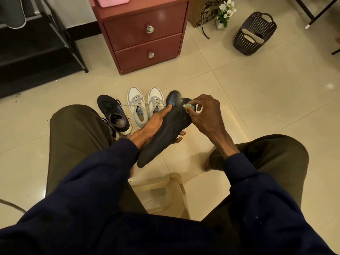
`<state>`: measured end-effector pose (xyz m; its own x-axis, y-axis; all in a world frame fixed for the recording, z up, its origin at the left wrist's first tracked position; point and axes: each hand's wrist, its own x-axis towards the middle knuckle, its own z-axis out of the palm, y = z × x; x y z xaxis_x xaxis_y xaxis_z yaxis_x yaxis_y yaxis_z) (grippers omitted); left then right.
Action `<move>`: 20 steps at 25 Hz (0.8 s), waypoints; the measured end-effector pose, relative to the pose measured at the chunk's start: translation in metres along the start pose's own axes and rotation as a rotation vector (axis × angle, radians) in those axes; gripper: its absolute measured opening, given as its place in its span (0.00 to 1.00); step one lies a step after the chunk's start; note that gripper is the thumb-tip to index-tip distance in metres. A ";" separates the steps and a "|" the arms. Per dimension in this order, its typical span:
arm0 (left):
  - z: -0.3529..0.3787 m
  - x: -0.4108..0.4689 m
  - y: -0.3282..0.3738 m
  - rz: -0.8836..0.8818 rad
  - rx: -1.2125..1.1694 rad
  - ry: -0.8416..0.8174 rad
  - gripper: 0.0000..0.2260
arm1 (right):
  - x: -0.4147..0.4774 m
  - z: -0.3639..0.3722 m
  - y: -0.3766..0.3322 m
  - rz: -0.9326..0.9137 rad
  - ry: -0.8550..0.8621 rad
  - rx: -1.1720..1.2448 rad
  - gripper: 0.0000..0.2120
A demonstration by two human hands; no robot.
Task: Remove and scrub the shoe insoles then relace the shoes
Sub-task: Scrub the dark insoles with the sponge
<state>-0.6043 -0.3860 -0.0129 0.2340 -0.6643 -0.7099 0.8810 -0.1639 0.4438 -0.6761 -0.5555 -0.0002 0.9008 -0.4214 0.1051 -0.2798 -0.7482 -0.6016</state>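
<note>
My left hand (152, 126) grips a long dark insole (161, 138) from underneath, thumb laid along its upper edge, holding it between my knees. My right hand (206, 115) pinches a small pale green sponge (189, 107) and presses it on the insole's toe end, where pale flecks show. On the floor beyond stand a dark sneaker (115, 115) with loose laces, a pair of white and grey sneakers (145, 105) with their laces in, and a second dark shoe (173, 98), mostly hidden behind the insole and my hands.
A red-brown two-drawer cabinet (145, 34) stands just behind the shoes. A black shelf frame (60, 34) is at the left, a dark slatted basket (254, 34) and a flower pot (225, 13) at the back right. I sit on a translucent plastic stool (165, 192).
</note>
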 end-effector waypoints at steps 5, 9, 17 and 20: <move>-0.001 0.001 0.001 -0.002 0.006 -0.006 0.25 | 0.001 -0.002 0.007 0.060 0.052 -0.107 0.09; 0.000 0.002 -0.001 -0.001 0.000 0.006 0.26 | 0.001 -0.002 0.004 0.035 0.026 -0.018 0.07; -0.002 0.002 0.001 0.024 -0.023 -0.011 0.24 | 0.003 -0.005 0.008 0.082 0.070 -0.060 0.07; -0.003 0.005 0.001 0.017 -0.038 -0.016 0.27 | 0.002 -0.002 -0.002 -0.037 -0.020 0.031 0.06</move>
<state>-0.6012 -0.3869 -0.0178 0.2424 -0.6787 -0.6933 0.8919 -0.1253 0.4345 -0.6745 -0.5553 0.0027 0.9169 -0.3831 0.1118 -0.2360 -0.7465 -0.6221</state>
